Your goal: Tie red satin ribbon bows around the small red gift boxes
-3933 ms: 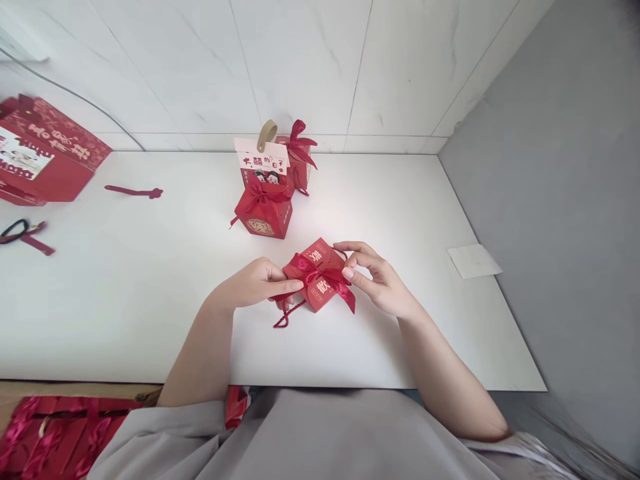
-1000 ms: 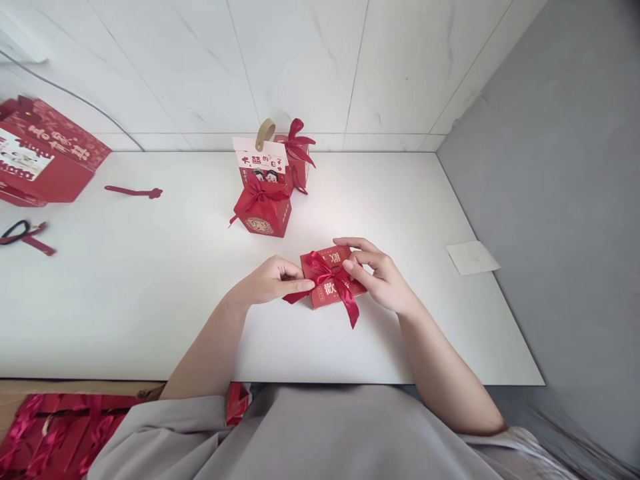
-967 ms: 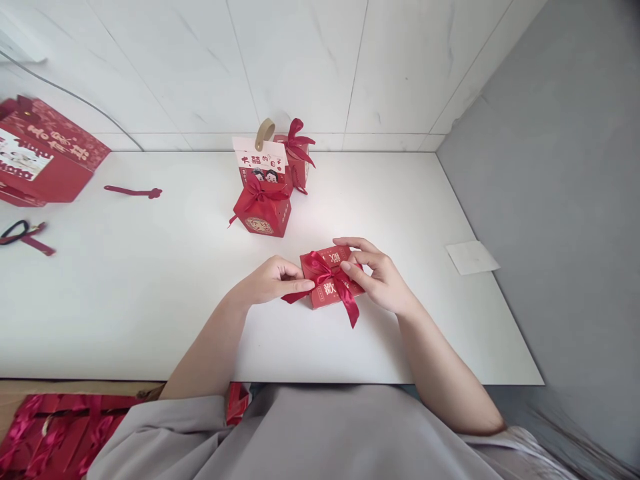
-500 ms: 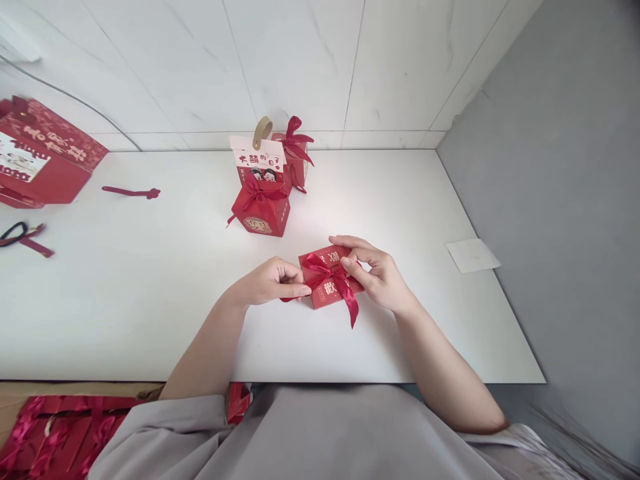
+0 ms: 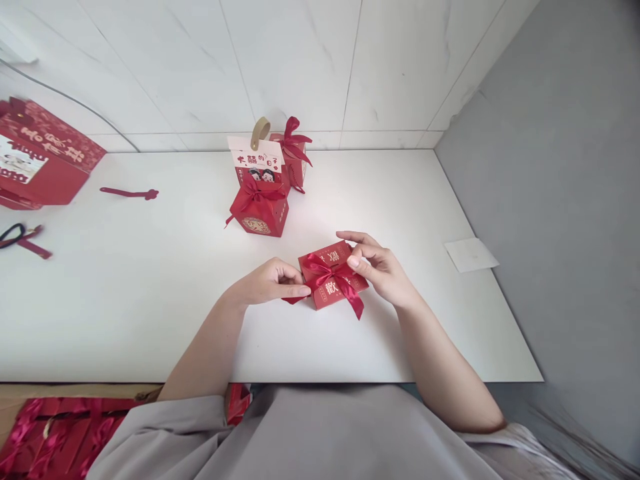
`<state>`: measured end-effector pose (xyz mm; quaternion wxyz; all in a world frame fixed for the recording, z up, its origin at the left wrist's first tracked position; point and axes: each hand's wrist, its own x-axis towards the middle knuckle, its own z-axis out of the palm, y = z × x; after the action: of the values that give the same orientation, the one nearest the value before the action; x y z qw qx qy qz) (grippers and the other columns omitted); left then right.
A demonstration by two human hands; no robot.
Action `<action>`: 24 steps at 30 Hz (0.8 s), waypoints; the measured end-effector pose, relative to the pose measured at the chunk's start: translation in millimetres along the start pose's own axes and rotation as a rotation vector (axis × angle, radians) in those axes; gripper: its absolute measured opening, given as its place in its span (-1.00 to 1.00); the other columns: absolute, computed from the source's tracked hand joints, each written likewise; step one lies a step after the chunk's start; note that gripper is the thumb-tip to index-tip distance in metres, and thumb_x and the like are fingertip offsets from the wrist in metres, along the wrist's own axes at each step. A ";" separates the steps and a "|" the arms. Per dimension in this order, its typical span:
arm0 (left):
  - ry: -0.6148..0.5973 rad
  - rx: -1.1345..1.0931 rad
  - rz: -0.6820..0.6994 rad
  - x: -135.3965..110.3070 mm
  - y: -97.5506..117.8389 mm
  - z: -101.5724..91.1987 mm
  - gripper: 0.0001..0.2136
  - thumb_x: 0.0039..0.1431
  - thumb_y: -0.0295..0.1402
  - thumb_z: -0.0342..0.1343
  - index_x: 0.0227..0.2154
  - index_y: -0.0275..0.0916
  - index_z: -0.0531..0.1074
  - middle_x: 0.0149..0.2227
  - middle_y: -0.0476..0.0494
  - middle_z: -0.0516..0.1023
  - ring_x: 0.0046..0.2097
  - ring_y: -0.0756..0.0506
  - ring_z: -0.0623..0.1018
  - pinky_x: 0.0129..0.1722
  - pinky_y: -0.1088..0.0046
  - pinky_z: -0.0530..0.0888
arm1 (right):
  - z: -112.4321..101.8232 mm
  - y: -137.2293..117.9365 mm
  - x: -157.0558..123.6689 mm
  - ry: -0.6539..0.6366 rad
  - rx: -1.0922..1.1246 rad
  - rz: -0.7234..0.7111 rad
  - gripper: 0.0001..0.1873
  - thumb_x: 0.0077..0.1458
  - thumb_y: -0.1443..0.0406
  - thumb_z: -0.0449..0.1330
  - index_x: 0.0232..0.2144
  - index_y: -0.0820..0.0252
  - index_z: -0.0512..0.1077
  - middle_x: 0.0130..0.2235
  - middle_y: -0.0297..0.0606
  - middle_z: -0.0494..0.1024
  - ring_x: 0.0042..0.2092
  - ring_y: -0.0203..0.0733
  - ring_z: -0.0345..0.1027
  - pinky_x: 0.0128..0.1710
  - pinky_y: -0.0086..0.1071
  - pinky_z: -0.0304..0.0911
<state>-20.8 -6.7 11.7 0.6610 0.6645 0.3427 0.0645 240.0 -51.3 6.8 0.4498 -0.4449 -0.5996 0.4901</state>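
A small red gift box [image 5: 327, 293] with gold lettering sits on the white table in front of me. A shiny red ribbon [image 5: 327, 270] is tied in a bow across its top, and one tail hangs over the near side. At the box's left edge my left hand [image 5: 273, 280] is closed, pinching a ribbon end between thumb and fingers. On the opposite side my right hand [image 5: 377, 267] has thumb and forefinger together at the bow's right loop. Its other fingers extend past the far right corner of the box.
Two bow-topped red boxes [image 5: 260, 217] stand near the tiled wall, one with a card. A large red box [image 5: 55, 170], a red strap [image 5: 130, 193] and a black loop [image 5: 13, 235] lie left. White paper [image 5: 471, 255] lies right. A carton [image 5: 65, 433] of ribboned boxes sits below.
My right thumb and fingers have shifted slightly to the right, away from the bow's middle. The hanging ribbon tail has swung right. My left hand keeps its pinch.
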 end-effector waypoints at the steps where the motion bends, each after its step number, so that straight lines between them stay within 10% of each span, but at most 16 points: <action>1: 0.000 -0.002 -0.004 0.2 -0.3 0.2 -0.71 0.15 -0.18 0.21 -0.49 -0.34 0.48 -0.54 -0.02 0.38 -0.49 0.06 0.27 -0.49 0.51 0.21 | 0.0 -0.5 -0.1 -0.015 -0.026 0.000 -0.69 0.19 0.09 0.24 -0.52 0.10 0.46 0.17 -0.21 0.40 0.26 0.03 0.20 0.20 -0.09 0.14; 24: -0.034 -0.052 0.008 -6.5 11.8 -4.4 -0.67 0.07 -0.28 0.25 -0.64 -0.29 0.27 -0.62 0.02 0.33 -0.57 0.08 0.27 -0.59 0.56 0.19 | 12.0 1.2 -1.1 0.029 -0.177 -0.153 -0.71 0.31 0.09 0.08 -0.41 0.08 0.38 0.12 -0.16 0.36 0.24 -0.02 0.21 0.23 -0.07 0.15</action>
<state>-23.7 -5.3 25.4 0.6836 0.6494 0.3268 0.0649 228.6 -54.5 4.1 0.4535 -0.4426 -0.6663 0.3931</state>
